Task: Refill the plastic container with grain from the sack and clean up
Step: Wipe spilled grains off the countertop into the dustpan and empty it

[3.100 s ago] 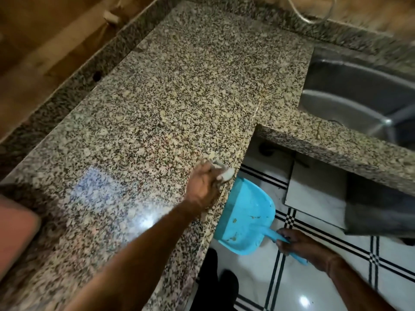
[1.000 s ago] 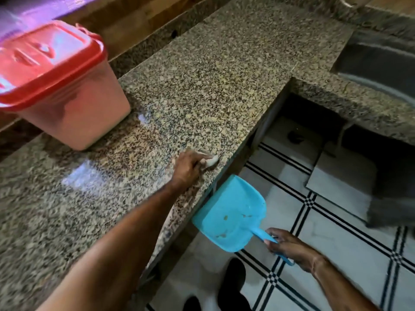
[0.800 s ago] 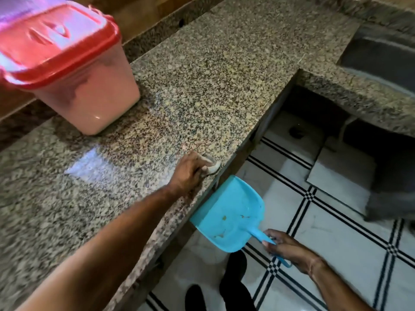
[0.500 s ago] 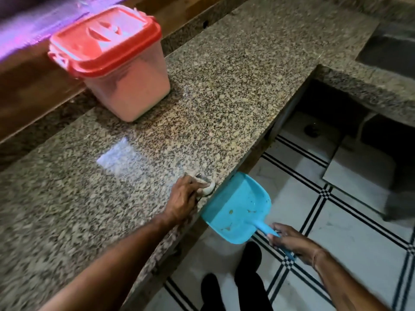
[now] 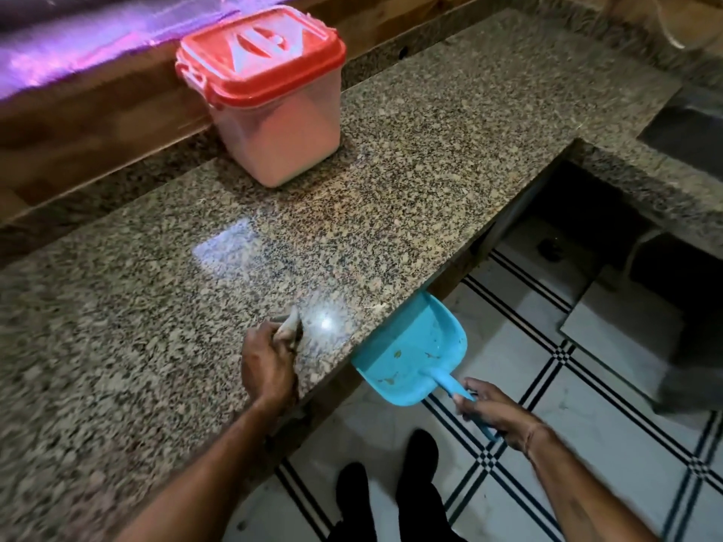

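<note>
A plastic container (image 5: 274, 123) with a shut red lid stands at the back of the speckled granite counter (image 5: 410, 150). My left hand (image 5: 268, 365) rests on the counter a little back from its front edge, shut on a small pale cloth (image 5: 288, 326). My right hand (image 5: 489, 410) grips the handle of a blue dustpan (image 5: 414, 354), held just below the counter edge, its far lip tucked under the stone. A few grain bits lie in the pan. No sack is in view.
A steel sink (image 5: 696, 134) is set into the counter at the far right. Below it is a dark opening and a white tiled floor (image 5: 547, 404) with black lines. My dark shoes (image 5: 391, 483) stand close to the counter front.
The view swung left, bringing the red-lidded container into sight. My left hand drew the cloth back from the counter edge onto the surface. The dustpan stayed under the edge.
</note>
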Demonstrator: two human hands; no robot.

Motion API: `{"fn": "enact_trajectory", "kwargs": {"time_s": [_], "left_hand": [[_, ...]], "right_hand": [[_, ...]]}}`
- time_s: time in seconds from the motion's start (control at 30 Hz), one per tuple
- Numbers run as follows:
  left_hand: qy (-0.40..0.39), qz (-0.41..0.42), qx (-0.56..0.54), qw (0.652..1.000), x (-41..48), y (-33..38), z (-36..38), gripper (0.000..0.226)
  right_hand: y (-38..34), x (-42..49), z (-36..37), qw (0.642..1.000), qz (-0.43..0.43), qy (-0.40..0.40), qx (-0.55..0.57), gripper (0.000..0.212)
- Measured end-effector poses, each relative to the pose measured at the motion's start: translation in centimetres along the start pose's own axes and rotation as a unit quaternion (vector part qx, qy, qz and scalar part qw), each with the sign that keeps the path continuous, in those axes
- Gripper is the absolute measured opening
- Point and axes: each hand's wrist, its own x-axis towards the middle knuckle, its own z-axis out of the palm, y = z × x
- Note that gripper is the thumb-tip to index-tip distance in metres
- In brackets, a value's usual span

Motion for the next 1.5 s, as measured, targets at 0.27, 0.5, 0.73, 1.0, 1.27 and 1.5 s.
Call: {"fn": "enact_trajectory", "kwargs": {"time_s": [0.27,0.5,0.73,1.0,1.27,1.5], "left_hand": [[-0.023,0.014,0.122,0.992,-3.9,2.5,2.0,0.027],[-0.031,0.034,0.088,0.995,-0.9,9.4,7.8,0.019],[-0.073,0.029,0.029,0.997,1.4,14.2,10.9,0.017],[-0.087,0.068,0.016,0.994,2.0,11.8,9.3,0.024],[-0.116,0.166,0.14,0.969,1.0,13.1,12.0,0.033],[-0.132,0.145,0.183,0.963,1.1,15.2,12.4,0.014]], "right_hand": [[1.5,1.9,1.2,0.999,-0.005,-0.023,0.041,0.005],[2.2,3.4,1.2,0.998,-0.003,-0.058,0.039,0.011],[2.9,4.1,-2.2,0.997,-0.002,-0.065,0.037,0.011],[2.2,5.0,-6.2,0.995,-0.011,-0.093,0.013,0.008],[1.5,6.3,-5.9,0.991,-0.021,-0.132,-0.008,0.014],[1.7,5.6,-5.5,0.989,-0.024,-0.146,-0.001,0.006]]}}
